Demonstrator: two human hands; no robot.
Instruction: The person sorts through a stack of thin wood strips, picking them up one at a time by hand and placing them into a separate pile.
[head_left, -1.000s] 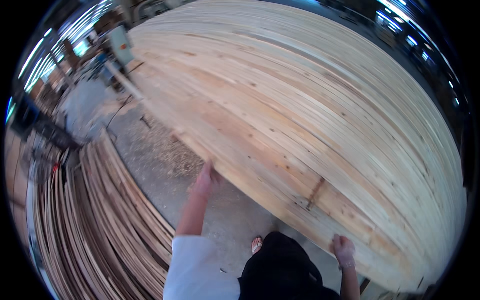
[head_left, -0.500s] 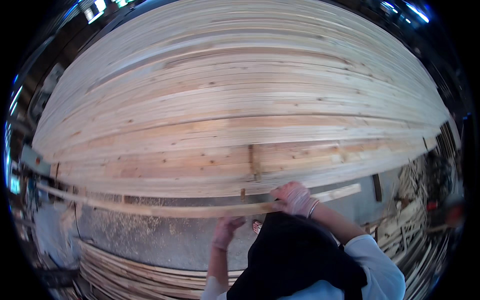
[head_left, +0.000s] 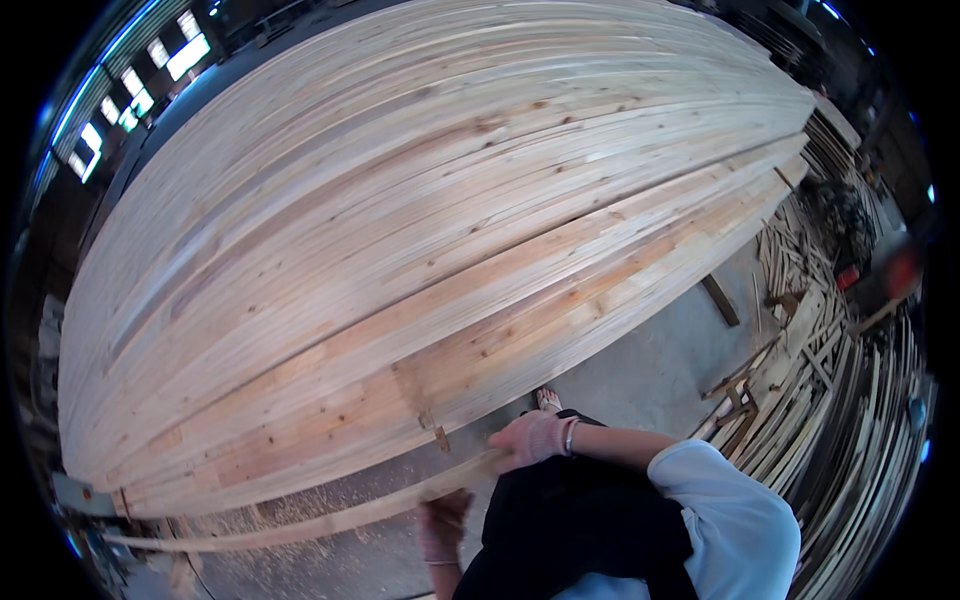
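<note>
A long, narrow wooden strip (head_left: 345, 518) runs from the lower left toward my body, along the near side of a broad stack of pale boards. My right hand (head_left: 532, 441), in a thin pale glove, is closed round the strip close to its right end. Just left of my body, my left hand (head_left: 441, 522) is at the strip's near edge. It is dark and blurred, so whether its fingers grip the wood does not show.
The broad board stack (head_left: 480, 260) fills the middle. Wood shavings (head_left: 290, 515) litter the floor at lower left. Loose offcuts and long strips (head_left: 790, 420) are heaped at right. A dark wooden piece (head_left: 720, 300) lies on the grey floor (head_left: 650, 345).
The whole view has turned, so the stack now slants up to the right. The strip's part that stuck out right of my right hand no longer shows. My left hand has come closer to the strip.
</note>
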